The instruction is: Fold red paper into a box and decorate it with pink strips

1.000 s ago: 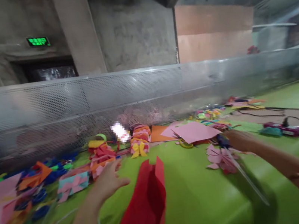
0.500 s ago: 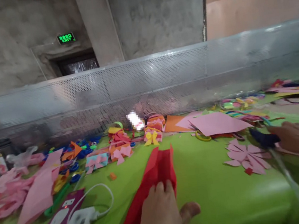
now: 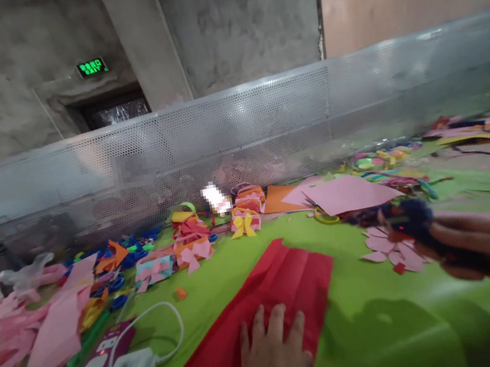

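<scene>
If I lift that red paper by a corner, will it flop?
Probably: the red creased paper sheet looks thin, so it would likely droop. Its fold lines may stiffen it slightly. It seems light and, without the left hand flat on it, might slide on the glossy green table cover.

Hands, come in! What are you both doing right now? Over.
Left hand open, flat on red paper sheet. Right hand shut on dark blue glue gun, blurred. Pink paper flower beside the sheet, not touching it.
</scene>
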The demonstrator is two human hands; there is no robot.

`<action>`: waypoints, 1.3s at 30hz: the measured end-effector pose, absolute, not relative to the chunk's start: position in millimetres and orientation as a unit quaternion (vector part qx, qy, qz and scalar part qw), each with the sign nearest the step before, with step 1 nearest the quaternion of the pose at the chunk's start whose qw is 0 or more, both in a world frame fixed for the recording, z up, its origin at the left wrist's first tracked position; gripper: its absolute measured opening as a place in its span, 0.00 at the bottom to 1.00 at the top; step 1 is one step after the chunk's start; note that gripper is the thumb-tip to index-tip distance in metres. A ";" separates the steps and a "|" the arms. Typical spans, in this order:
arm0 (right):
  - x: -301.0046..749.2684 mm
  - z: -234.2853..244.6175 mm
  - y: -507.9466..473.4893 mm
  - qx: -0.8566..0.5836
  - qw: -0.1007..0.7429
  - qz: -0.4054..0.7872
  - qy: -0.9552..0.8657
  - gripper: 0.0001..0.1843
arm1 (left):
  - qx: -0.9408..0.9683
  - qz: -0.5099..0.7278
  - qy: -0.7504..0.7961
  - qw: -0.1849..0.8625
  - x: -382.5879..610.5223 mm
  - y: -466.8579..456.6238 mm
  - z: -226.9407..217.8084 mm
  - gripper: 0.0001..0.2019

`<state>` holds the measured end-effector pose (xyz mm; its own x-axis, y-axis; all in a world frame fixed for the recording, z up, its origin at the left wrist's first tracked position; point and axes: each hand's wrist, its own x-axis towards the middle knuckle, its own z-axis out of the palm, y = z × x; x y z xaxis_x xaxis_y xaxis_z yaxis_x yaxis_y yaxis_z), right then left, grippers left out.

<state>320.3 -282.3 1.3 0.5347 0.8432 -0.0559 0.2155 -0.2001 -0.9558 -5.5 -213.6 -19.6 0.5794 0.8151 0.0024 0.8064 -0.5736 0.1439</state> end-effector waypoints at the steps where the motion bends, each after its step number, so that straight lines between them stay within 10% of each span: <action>1: 302.9 -1.8 -282.4 -0.676 0.496 0.379 -0.392 0.26 | 0.891 0.063 0.448 0.038 -7.8 -213.5 -27.0 0.21; 19: 219.3 0.9 -252.9 -0.633 0.345 0.376 -0.582 0.28 | 0.903 0.219 0.259 -0.263 -35.3 -192.9 -79.6 0.35; 39: 223.7 -1.6 -234.3 -0.656 0.357 0.362 -0.558 0.23 | 0.884 0.255 0.312 -0.236 -27.6 -193.9 -90.8 0.30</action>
<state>223.7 -234.3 -1.6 0.1159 0.9904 -0.0760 0.4731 -0.1223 -0.8725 -27.6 -193.9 -90.8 0.6751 0.4306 0.5990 0.6719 -0.6941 -0.2583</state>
